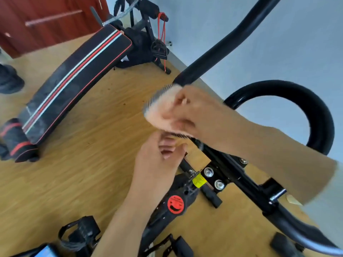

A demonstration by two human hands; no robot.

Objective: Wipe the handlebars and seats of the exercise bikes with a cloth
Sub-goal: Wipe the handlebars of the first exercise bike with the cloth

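Observation:
The exercise bike's black handlebar [219, 47] runs from the upper right down to the centre, with a curved loop [315, 112] on the right. My right hand [200, 112] reaches across it and presses a peach cloth [161, 110] with a dark fringed edge around the bar. Just below, my left hand [157, 160] hovers with its fingers loosely curled and nothing in it. The bike frame [228, 173] with bolts, a yellow label and a red sticker [175, 204] lies under both hands. No seat is in view.
A black sit-up bench [74, 80] with red and white stripes lies on the wooden floor [74, 182] at left. A red-brown door [46, 19] and someone's dark shoe [9, 78] are at far left. Bike pedals [81, 234] sit at the bottom. A grey-blue wall [278, 52] stands behind.

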